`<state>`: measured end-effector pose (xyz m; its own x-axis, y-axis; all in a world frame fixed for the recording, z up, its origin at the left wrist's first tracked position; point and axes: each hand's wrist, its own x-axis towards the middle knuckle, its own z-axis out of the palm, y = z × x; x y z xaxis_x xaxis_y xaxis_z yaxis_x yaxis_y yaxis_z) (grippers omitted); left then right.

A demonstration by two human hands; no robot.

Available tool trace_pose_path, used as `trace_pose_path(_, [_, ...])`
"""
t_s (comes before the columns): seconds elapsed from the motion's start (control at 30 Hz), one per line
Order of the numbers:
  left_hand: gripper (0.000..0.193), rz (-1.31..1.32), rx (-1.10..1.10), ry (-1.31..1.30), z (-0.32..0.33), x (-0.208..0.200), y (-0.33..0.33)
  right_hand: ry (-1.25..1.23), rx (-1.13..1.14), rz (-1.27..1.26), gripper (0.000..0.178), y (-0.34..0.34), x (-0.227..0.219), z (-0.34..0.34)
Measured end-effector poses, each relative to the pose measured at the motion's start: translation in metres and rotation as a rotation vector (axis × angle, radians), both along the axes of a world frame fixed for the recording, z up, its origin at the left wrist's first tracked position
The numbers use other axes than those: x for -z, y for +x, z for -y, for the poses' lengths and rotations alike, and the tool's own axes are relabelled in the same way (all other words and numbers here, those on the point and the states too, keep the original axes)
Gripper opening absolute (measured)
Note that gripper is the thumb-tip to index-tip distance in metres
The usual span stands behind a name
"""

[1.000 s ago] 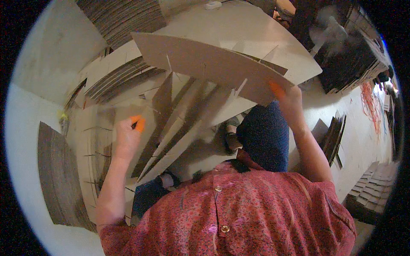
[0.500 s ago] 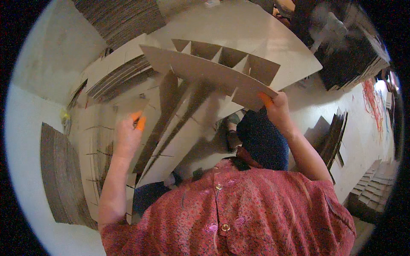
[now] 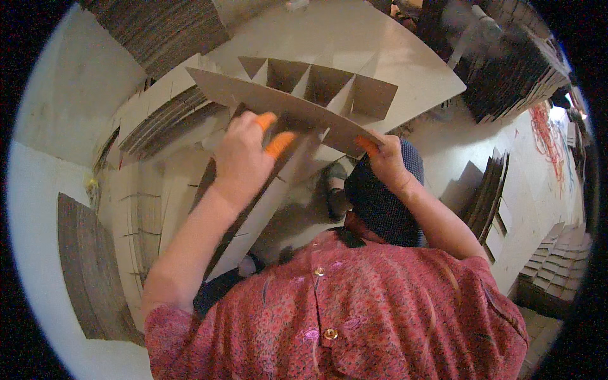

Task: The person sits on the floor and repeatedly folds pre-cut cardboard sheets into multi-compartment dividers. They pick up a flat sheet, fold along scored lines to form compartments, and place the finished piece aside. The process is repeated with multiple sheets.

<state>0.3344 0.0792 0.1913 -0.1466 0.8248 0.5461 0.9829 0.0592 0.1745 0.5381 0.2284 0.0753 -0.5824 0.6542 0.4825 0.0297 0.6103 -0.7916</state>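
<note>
A brown cardboard divider with crossed strips forming open cells stands tilted in front of me, above the pale table. My right hand is closed on the right end of its long near strip, an orange finger cover showing against the board. Close under the left part of that strip is my left hand. Its thumb and forefinger, both in orange covers, are apart, and I see nothing held between them. Long cardboard pieces slant down below the divider, partly hidden by my left hand and forearm.
Slotted cardboard strips lie stacked at the left. Taller cardboard stacks stand at the back left, by the left wall and at the back right. More sheets lean at the right, near red cords.
My left hand has moved right and away from me, up to the divider, and its thumb and forefinger have spread. The divider and my right hand have shifted slightly left in the picture.
</note>
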Motion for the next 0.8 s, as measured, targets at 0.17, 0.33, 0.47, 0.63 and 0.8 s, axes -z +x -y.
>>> trace_pose_path(0.17, [0.029,0.145,-0.263,-0.572,-0.018,0.014,-0.026,-0.015,0.026,0.058,0.009,-0.002,-0.009,0.003])
trace_pose_path(0.33, [0.017,0.279,-0.263,-0.525,-0.021,0.017,-0.042,-0.002,0.044,0.008,0.01,-0.001,-0.025,0.008])
trace_pose_path(0.47, [0.021,0.367,-0.152,-0.533,-0.022,0.023,-0.049,-0.092,0.027,0.109,0.013,0.005,-0.01,0.011])
trace_pose_path(0.63, [0.034,0.369,-0.2,-0.365,-0.019,0.018,-0.059,-0.192,-0.062,0.099,0.02,0.01,-0.016,0.007])
trace_pose_path(0.8, [0.042,0.154,-0.386,-0.32,-0.012,0.004,-0.088,0.23,0.027,-0.012,0.061,0.003,-0.043,0.012])
